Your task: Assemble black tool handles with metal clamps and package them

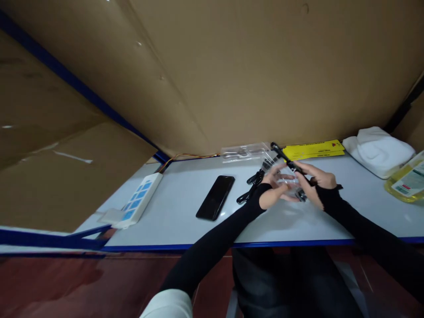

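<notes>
Clear plastic (285, 176), to the right of the phone (215, 198), shows at the left hand (277, 190), whose fingers look parted; blur hides whether they grip it, so I cannot tell. Farther right of the phone, the right hand (313, 179) pinches a slim black object (289, 162) between thumb and fingers. Black cables (254, 178) lie just right of the phone. Left of it sits a white power strip (143, 198); well to its right are yellow sheets (314, 150), white cloth (379, 150) and a bottle (406, 182).
</notes>
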The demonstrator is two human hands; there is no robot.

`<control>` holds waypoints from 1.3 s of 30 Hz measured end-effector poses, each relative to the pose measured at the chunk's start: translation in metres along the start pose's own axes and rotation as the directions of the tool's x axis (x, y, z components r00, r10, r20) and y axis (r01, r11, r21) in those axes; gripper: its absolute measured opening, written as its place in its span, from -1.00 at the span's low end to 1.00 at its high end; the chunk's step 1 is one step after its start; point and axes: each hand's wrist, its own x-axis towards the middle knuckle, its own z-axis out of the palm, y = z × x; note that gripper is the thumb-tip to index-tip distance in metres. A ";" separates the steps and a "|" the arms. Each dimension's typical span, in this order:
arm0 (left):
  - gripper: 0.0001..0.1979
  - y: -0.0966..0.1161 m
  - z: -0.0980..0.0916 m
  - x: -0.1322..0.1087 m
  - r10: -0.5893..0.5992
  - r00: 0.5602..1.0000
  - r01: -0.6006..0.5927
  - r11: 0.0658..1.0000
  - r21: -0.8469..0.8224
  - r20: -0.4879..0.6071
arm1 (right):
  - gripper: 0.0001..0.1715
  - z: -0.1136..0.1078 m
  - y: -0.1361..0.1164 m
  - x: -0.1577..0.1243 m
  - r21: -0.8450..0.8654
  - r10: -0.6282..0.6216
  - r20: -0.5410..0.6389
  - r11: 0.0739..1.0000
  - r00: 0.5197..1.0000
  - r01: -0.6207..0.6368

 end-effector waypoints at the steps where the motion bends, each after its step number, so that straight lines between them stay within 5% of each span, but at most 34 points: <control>1: -0.17 -0.006 0.007 -0.002 -0.028 0.999 0.029 0.999 -0.020 0.035 | -0.59 0.002 0.004 -0.002 -0.097 -0.080 0.019 0.992 0.997 0.082; 5: -0.29 -0.009 0.005 0.004 -0.084 0.996 0.083 0.995 -0.061 -0.022 | -0.68 0.013 0.014 -0.007 -0.292 -0.357 0.077 0.885 0.931 0.363; 9: -0.31 -0.011 -0.011 0.016 -0.071 0.993 0.063 0.995 -0.081 -0.095 | -0.79 0.024 0.009 -0.012 -0.330 -0.450 0.097 0.827 0.888 0.456; 16: -0.38 0.002 -0.012 0.012 -0.115 0.992 0.117 0.993 0.033 -0.049 | -0.73 -0.005 0.022 0.000 -0.191 -0.219 -0.103 0.962 0.970 0.197; 19: -0.40 0.012 -0.013 0.010 -0.160 0.986 0.163 0.983 0.087 -0.034 | -0.65 -0.022 0.046 0.021 -0.350 -0.100 -0.156 0.936 0.983 0.039; 22: -0.45 0.016 -0.017 0.009 -0.208 0.978 0.206 0.969 0.138 -0.003 | -0.47 -0.032 0.077 0.053 -0.600 0.023 -0.065 0.798 0.998 -0.057; 25: -0.41 0.016 -0.023 0.008 -0.290 0.953 0.267 0.940 0.214 0.086 | -0.31 -0.043 0.111 0.086 -0.661 0.092 0.027 0.748 0.995 -0.051; 27: -0.36 0.016 -0.028 0.007 -0.376 0.907 0.316 0.905 0.285 0.190 | -0.31 -0.050 0.129 0.104 -0.716 0.164 0.245 0.695 0.955 0.065; 29: -0.35 0.017 -0.031 0.007 -0.439 0.857 0.335 0.872 0.357 0.269 | -0.36 -0.055 0.141 0.115 -0.727 0.178 0.325 0.675 0.929 0.125; 35: -0.44 0.022 -0.033 0.006 -0.469 0.834 0.323 0.842 0.433 0.290 | -0.48 -0.043 0.142 0.115 -0.810 0.112 0.395 0.511 0.912 0.288; 39: -0.37 0.027 -0.030 0.003 -0.459 0.843 0.313 0.842 0.438 0.279 | -0.52 -0.032 0.136 0.110 -0.819 0.064 0.386 0.483 0.920 0.310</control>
